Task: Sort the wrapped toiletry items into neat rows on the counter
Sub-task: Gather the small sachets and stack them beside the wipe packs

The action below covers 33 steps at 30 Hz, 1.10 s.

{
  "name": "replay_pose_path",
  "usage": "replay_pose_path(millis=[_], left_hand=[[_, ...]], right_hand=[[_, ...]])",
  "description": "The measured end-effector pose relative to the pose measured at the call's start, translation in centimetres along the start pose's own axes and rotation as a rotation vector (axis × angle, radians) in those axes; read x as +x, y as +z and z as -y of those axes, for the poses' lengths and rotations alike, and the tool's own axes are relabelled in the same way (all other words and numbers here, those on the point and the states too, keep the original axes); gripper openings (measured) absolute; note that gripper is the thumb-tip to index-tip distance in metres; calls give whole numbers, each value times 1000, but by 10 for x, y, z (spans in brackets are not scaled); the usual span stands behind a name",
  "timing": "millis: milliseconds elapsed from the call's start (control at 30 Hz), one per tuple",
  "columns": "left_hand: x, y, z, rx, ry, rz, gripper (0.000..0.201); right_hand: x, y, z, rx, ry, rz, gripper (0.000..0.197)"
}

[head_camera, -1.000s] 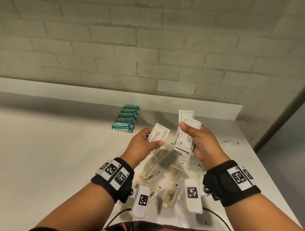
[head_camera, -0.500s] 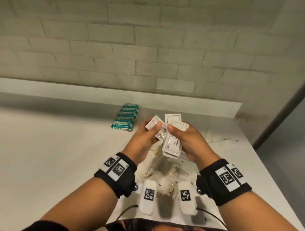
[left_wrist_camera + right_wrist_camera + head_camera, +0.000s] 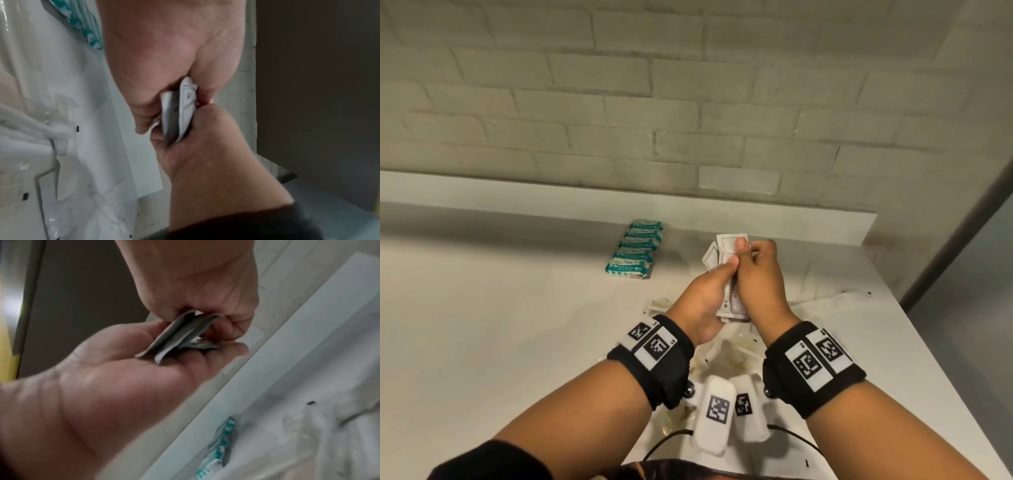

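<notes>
Both hands are up in the middle of the head view, pressed close together around a small bunch of white packets. The left hand has its fingers curled under the bunch and its thumb on top. The right hand pinches the same bunch from the other side, thumb near the top edge. In the left wrist view the white packets show edge-on, squeezed between the 2 hands, at least 2 of them, bent a little. The right wrist view shows the same white packets fanned out, not lined up. Upper left of the hands, on the counter, the teal packets already lie in 1 neat row. Below the hands, in the lower middle, a pile of clear plastic packets waits, with a comb inside 1 of them. I think the person is squaring up the white packets before laying them down. What could go wrong: the packets look thin and slippery, so 1 could slide out of the fan and drop into the messy pile. If they are set down while crooked, the new row may come out wonky. A hand moving far left could also bump the teal row.
</notes>
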State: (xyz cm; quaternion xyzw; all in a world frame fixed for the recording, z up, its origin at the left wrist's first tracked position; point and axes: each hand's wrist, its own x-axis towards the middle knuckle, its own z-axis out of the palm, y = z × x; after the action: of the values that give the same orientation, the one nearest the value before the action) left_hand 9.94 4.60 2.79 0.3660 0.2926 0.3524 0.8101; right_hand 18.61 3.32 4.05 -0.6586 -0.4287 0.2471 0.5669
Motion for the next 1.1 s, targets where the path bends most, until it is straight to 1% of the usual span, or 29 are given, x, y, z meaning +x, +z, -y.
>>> replay_pose_path(millis=[67,167,233,267,300,333,367,400,433,467,500,533,600,633,667,700,733,767,800,833,867,900,933,1000,1100], left_hand=[[0,1,-3,-37,9,11,31],[1,2,-5,-112,14,38,29],[3,2,-6,-118,27,34,29],[4,0,-7,-93,36,11,29],[5,-1,-9,-58,42,-18,28],[6,-4,-13,-18,50,-48,27],[8,-7,-17,12,53,-77,24],[9,-11,-22,25,50,-102,21],[9,-14,-27,31,40,-125,17],[10,-17,-31,41,28,-133,16],[10,-19,-33,49,8,-120,19],[10,-19,-35,65,-19,-90,27],[6,-16,-37,80,-67,2,48],[5,-16,-36,87,-74,37,59],[4,-17,-36,101,-73,59,68],[4,-18,-35,110,-71,86,72],[1,-18,-35,123,-63,100,73],[-1,-17,-34,134,-60,97,71],[-2,-15,-34,146,-63,94,69],[-3,-14,-33,149,-71,102,69],[-3,-12,-32,151,-80,123,71],[-4,-10,-32,145,-83,144,72],[-5,-9,-34,139,-86,159,72],[-5,-9,-37,100,-92,152,69],[-6,-10,-40,52,-120,117,64]], right_hand=[[2,2,5,64,9,-14,30],[8,6,4,23,-55,-14,34],[13,7,2,-182,-115,-36,33],[14,5,3,-306,-135,-18,34],[15,1,3,-368,-152,37,38],[14,-6,2,-336,-161,137,44],[11,-14,1,-242,-154,262,54],[7,-22,0,-170,-154,377,69],[2,-29,0,-182,-186,480,87],[-2,-34,1,-265,-233,565,101],[-5,-37,2,-350,-278,609,107],[-7,-37,4,-437,-334,610,100],[-8,-36,7,-522,-444,538,67],[-7,-37,8,-526,-469,513,55],[-5,-38,8,-538,-473,518,49],[-3,-40,8,-568,-470,544,50],[-2,-42,8,-599,-457,583,54],[-3,-42,9,-598,-433,627,65],[-5,-41,11,-567,-402,671,85],[-6,-40,13,-523,-373,702,109],[-7,-38,14,-487,-354,710,130],[-8,-37,16,-467,-349,696,141],[-8,-36,17,-455,-358,674,145],[-8,-38,18,-454,-396,640,145],[-12,-38,19,-494,-416,666,145]])
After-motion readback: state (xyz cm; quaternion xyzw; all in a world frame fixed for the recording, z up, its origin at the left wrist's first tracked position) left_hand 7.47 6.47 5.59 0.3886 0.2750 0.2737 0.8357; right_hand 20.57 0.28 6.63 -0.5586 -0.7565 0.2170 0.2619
